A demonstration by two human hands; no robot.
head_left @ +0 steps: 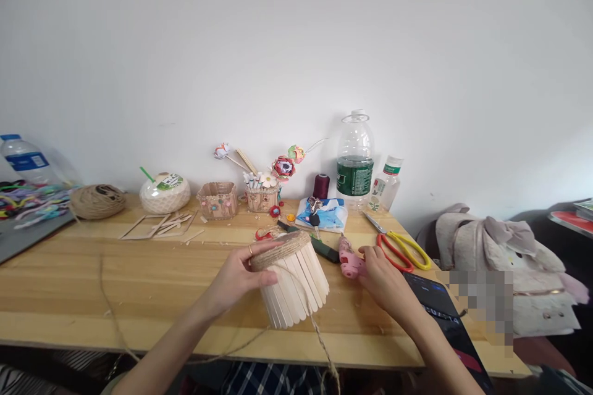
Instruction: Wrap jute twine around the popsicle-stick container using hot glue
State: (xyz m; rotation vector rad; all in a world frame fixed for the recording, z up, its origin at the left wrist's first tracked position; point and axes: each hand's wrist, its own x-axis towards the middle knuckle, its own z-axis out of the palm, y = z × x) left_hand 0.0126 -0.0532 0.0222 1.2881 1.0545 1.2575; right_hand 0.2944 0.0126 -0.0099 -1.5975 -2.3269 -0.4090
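Gripping a pale wooden-stick cup (294,287) by its brown twine band (283,250), the left hand (243,273) in the head view holds it tilted over the light wooden table (171,287); the right hand (377,271) grips a pink plastic glue gun (351,262). The loose brown twine strand (323,345) hanging past the table edge could snag, dragging the band loose.

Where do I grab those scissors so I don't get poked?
I'd take the scissors by the yellow loop, coming from the near right side. The blades point away toward the back left, while the big loops lie toward you and are easy to hook. The red loop looks less handy, because the right hand is close to it.
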